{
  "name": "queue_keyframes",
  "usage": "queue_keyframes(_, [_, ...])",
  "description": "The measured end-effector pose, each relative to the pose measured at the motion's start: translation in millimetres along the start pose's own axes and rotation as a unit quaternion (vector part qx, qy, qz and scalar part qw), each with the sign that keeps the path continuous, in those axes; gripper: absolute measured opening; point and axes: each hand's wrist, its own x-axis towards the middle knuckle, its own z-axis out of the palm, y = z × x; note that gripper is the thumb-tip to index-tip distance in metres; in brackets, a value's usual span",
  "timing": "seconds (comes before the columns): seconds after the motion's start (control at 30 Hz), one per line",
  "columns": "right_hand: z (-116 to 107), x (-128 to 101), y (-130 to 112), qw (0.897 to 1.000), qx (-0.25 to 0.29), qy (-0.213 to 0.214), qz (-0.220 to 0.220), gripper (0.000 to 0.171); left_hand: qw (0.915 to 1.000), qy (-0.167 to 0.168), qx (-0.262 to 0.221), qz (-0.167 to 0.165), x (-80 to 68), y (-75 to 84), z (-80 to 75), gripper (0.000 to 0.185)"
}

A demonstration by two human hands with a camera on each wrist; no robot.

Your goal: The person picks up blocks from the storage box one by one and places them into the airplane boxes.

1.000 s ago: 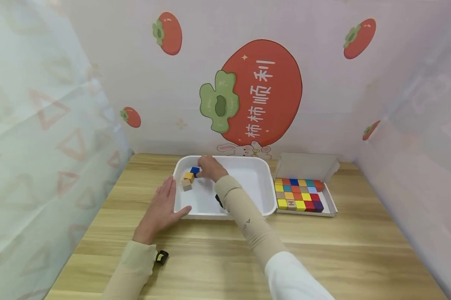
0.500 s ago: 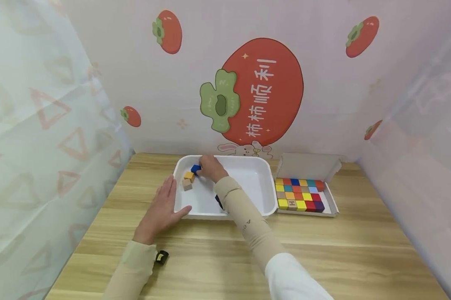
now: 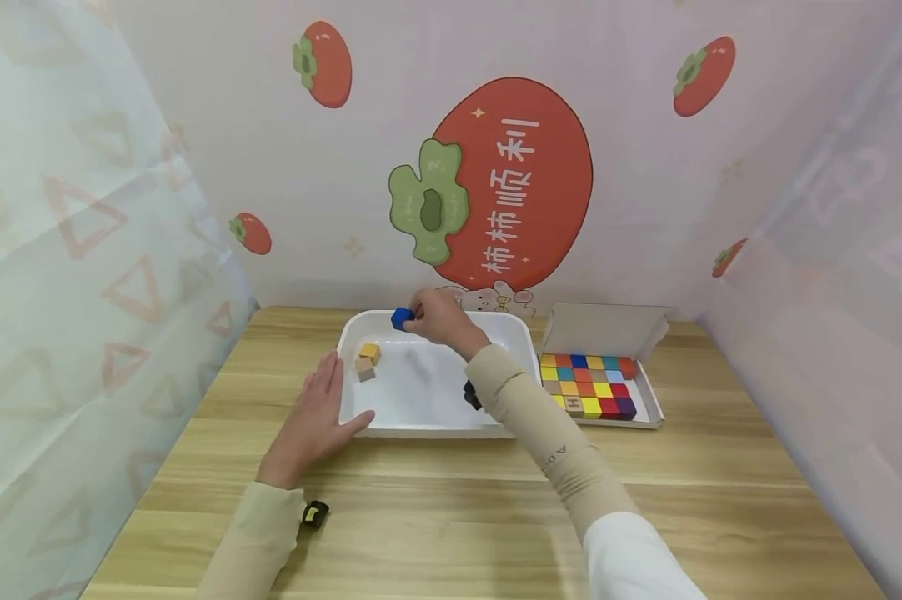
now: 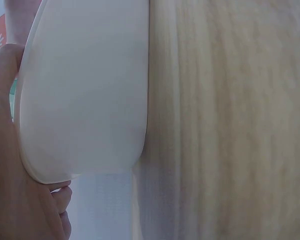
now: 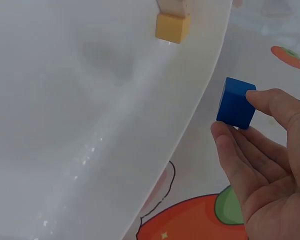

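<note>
My right hand [image 3: 439,317] pinches a smooth, matte blue cube [image 3: 402,318] with crisp square edges between thumb and fingertips, lifted above the far rim of the glossy white tray [image 3: 436,421], just above frame center. My left hand [image 3: 312,421] lies flat, fingers straight, against the tray's rounded left edge on the wood-grain table [image 3: 451,500]. A yellow cube [image 3: 370,352] and a plain wooden cube [image 3: 364,368] sit inside.

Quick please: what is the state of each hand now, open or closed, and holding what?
Left hand: open, resting flat against the white tray.
Right hand: closed, pinching the blue cube above the tray.
</note>
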Motion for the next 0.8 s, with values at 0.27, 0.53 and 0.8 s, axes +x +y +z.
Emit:
queue_keyframes(0.27, [-28.7, -42.2, 19.9, 0.998, 0.041, 0.038, -0.012, 0.021, 1.0000, 0.001, 0.008, 0.003, 1.0, -2.4, 0.7, 0.113])
queue_keyframes(0.53, [-54.7, -93.6, 42.2, 0.995, 0.044, 0.075, 0.044, 0.031, 0.9999, 0.004, 0.004, 0.009, -0.3, -1.6, 1.2, 0.112])
queue_keyframes(0.8, [-67.0, -139.6, 66.2, 0.989, 0.049, 0.091, 0.102, 0.036, 1.0000, 0.002, 0.004, 0.008, 0.6, -1.4, 1.3, 0.112])
